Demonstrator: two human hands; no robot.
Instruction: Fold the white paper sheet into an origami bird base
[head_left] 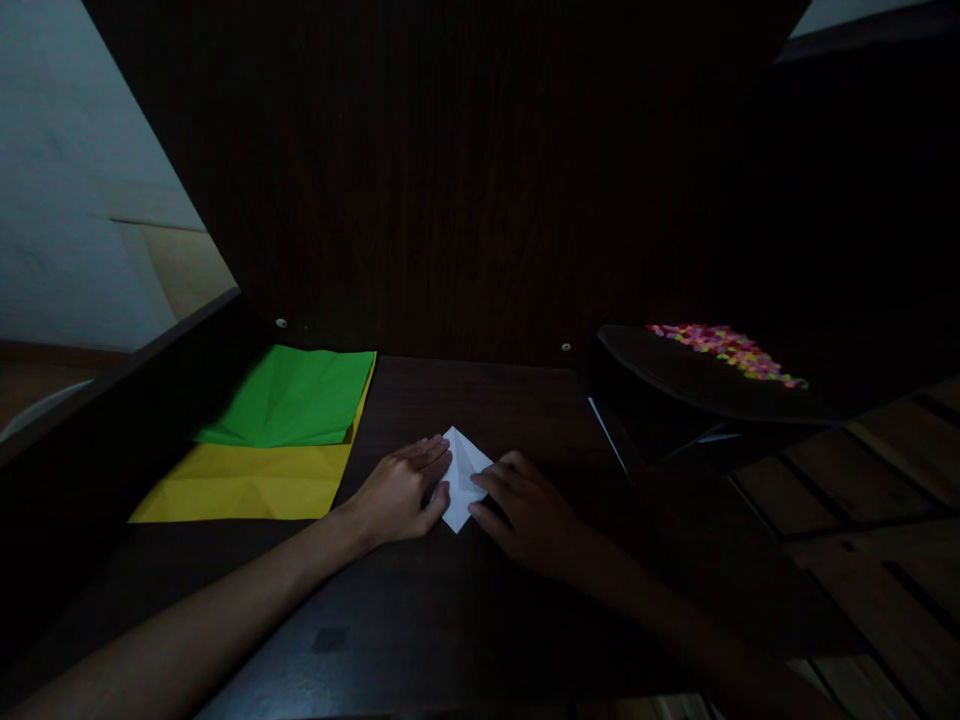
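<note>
Both hands lay flat with fingers spread, the left hand and right hand pressing either side of the small white folded paper between them, while beyond the left hand lay yellow paper, then green paper.

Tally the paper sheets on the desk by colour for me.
White, folded, under both hands: 1
Green: 1
Yellow, partly under the green: 1
Total: 3
</note>
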